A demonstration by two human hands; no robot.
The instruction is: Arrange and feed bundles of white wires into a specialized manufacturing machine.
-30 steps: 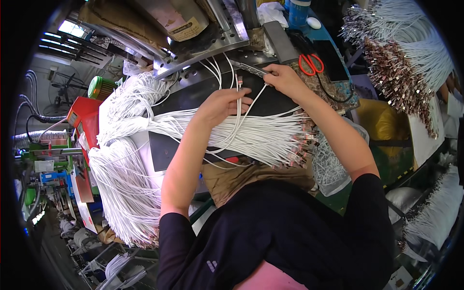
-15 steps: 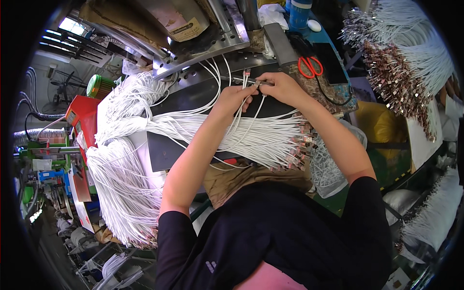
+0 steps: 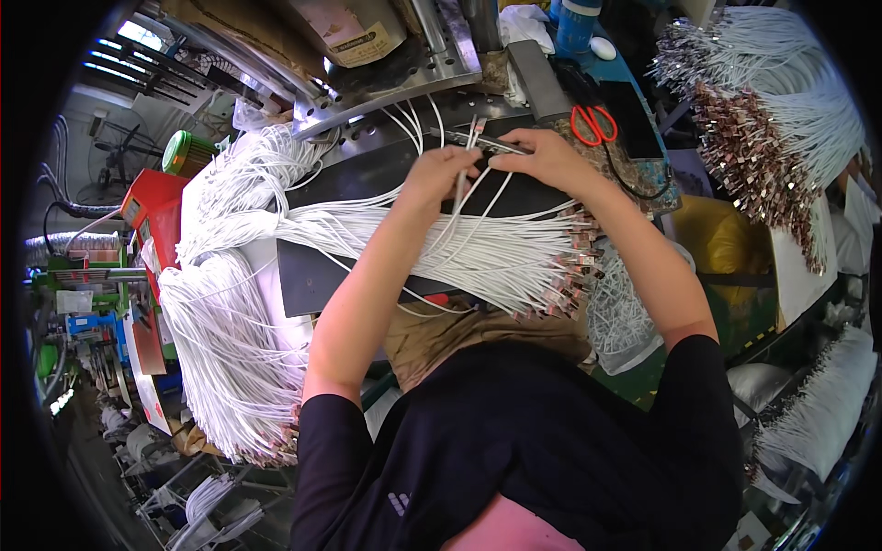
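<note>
My left hand (image 3: 443, 174) is closed round a few white cables (image 3: 459, 195), whose small plug ends stick up past its fingertips. Close beside it, my right hand (image 3: 549, 163) is closed with thumb and forefinger near a slim metal tool (image 3: 496, 143), its kind too small to tell. The tool crosses behind the plug ends, and what the right fingertips pinch is partly hidden. Below both hands a thick bundle of white cables (image 3: 487, 264) lies across the dark board (image 3: 308, 283), coppery connector ends (image 3: 574, 266) pointing right.
More white cables (image 3: 220, 354) hang at the left. Red-handled scissors (image 3: 594, 126) lie on the right bench near a blue bottle (image 3: 576, 28). A clear bag of small white parts (image 3: 625, 317) sits by my right arm. A perforated metal plate (image 3: 395, 101) borders the work area's far side.
My right hand has moved slightly right, away from the left fingertips. The left hand has turned a little, still holding the cables. The whole view has shifted slightly.
</note>
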